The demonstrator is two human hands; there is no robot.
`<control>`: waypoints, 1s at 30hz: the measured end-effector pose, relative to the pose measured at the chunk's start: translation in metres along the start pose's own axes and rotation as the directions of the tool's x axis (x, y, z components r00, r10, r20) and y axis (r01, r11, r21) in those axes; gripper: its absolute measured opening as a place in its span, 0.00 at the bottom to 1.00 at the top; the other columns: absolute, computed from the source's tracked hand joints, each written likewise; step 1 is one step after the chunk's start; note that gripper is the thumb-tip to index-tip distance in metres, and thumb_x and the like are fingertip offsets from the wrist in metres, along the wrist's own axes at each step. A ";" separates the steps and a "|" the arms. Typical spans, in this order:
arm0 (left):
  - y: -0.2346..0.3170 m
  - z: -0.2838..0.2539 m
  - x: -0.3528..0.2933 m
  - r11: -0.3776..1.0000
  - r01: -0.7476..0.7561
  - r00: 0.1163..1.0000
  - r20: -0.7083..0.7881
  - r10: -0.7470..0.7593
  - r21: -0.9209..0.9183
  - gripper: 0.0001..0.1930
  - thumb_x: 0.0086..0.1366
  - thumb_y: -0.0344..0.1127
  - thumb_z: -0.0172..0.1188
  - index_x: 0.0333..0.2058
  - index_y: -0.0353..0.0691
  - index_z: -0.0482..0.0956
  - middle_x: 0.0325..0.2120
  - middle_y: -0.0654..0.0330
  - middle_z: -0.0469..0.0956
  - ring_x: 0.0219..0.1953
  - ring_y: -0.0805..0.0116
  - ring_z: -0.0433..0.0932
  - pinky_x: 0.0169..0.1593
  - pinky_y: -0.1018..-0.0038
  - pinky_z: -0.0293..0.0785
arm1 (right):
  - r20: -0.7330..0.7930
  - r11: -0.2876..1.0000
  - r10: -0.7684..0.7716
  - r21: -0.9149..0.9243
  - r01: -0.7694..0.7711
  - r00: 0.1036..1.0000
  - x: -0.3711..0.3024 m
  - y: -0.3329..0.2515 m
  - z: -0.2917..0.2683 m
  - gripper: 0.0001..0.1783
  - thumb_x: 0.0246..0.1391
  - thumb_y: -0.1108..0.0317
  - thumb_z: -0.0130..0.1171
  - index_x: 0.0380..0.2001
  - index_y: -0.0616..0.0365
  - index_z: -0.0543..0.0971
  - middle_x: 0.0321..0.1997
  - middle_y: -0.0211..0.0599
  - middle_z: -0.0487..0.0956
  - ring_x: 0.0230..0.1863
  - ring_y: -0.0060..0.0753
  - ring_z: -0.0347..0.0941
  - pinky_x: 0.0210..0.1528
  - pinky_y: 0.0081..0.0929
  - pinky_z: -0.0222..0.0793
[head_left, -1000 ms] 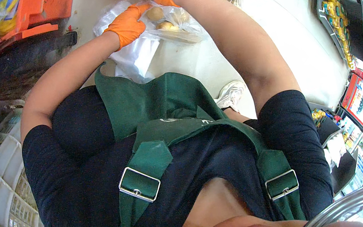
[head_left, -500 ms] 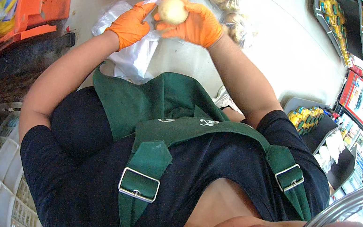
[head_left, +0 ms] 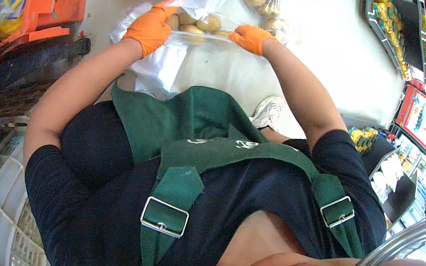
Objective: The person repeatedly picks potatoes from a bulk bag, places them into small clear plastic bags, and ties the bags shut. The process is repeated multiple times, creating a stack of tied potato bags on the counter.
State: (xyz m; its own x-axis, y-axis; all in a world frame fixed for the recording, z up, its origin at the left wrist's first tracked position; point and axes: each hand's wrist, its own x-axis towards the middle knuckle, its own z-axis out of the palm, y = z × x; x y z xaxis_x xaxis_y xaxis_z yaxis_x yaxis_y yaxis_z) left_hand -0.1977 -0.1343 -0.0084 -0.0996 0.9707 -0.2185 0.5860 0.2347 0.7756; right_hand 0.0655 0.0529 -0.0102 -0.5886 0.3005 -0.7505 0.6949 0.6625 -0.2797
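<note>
The left hand (head_left: 148, 32) and right hand (head_left: 251, 39) pinch the clear bag (head_left: 203, 37) either side of its potatoes (head_left: 208, 23), fingers curled, apparently spreading it; next calls for even tension.

Bright and washed out on the right, dim on the left, bent by the fisheye.
White light is strongest toward the right, burning out much of the pale floor (head_left: 342, 51), while the black T-shirt (head_left: 94, 229) keeps little detail. Glare whitens the clear plastic bags (head_left: 198, 1), softening the potatoes (head_left: 209, 23) seen through them. The white plastic crate (head_left: 3, 216) and display shelving (head_left: 393, 37) curve toward a dark, grainy rim; the yellow packaging (head_left: 11, 23) looks smeared.
</note>
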 end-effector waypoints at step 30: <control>0.027 0.000 -0.003 0.984 0.005 0.982 0.186 0.028 -0.177 0.39 0.58 0.19 0.43 0.69 0.50 0.66 0.67 0.49 0.67 0.68 0.50 0.65 0.73 0.67 0.56 | -0.832 0.951 0.164 -0.010 -0.310 0.529 0.084 -0.104 -0.199 0.52 0.44 0.27 0.64 0.63 0.55 0.74 0.66 0.51 0.73 0.66 0.55 0.68 0.68 0.43 0.62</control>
State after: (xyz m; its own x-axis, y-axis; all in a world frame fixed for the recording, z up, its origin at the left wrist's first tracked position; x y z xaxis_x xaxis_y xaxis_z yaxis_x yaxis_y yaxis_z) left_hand -0.1819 -0.1308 0.0130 0.0683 0.9506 -0.3027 0.4336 0.2450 0.8672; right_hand -0.1390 0.1457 0.0752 -0.5414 0.8390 0.0553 0.8391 0.5432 -0.0273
